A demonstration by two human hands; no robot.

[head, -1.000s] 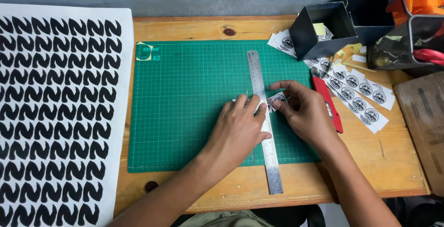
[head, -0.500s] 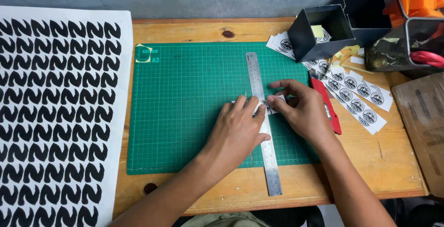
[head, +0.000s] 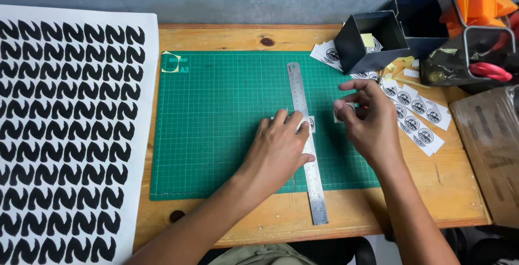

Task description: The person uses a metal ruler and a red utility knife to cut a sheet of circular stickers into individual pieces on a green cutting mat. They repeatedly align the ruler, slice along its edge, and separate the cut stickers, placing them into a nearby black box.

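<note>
1. While the left hand point(head: 278, 151) presses flat on the steel ruler point(head: 305, 141) at mid-frame, fingers spread, a sticker strip point(head: 310, 124) lies beneath it on the green cutting mat point(head: 216, 124).
2. The right hand point(head: 370, 122) pinches a small white sticker piece point(head: 339, 115) (mostly hidden) just right of the ruler.

Our left hand point(head: 278, 149) lies palm down, fingers spread and pressed flat, forearm angling in from below. Our right hand point(head: 367, 122) hovers raised beside it, fingers curled, thumb and forefinger pinched.

Both forearms are bare, no sleeves, rings or watch showing; olive-green clothing shows at the lap point(head: 259, 255)
</note>
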